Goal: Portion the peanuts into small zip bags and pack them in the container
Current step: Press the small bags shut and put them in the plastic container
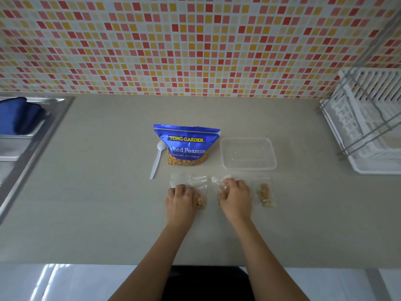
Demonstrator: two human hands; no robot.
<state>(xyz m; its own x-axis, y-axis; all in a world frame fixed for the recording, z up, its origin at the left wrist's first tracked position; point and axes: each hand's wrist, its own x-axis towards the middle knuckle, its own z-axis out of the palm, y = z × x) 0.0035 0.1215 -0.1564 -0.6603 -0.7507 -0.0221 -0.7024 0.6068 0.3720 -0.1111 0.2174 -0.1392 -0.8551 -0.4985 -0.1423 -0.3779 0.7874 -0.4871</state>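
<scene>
A blue Tong Garden salted peanuts pouch (186,145) stands on the beige counter. A white plastic spoon (157,158) lies to its left. To the pouch's right sits an empty clear plastic container (248,153). Three small zip bags with peanuts lie in a row in front. My left hand (181,198) rests with curled fingers on the left bag (198,185). My right hand (235,197) has its fingers curled on the middle bag (219,181), hiding most of it. The right bag (264,194) lies untouched beside my right hand.
A steel sink (26,137) with a blue cloth (19,115) in it is at the left. A white dish rack (368,124) stands at the right. The tiled wall rises behind the counter (97,203), whose front edge runs below my forearms.
</scene>
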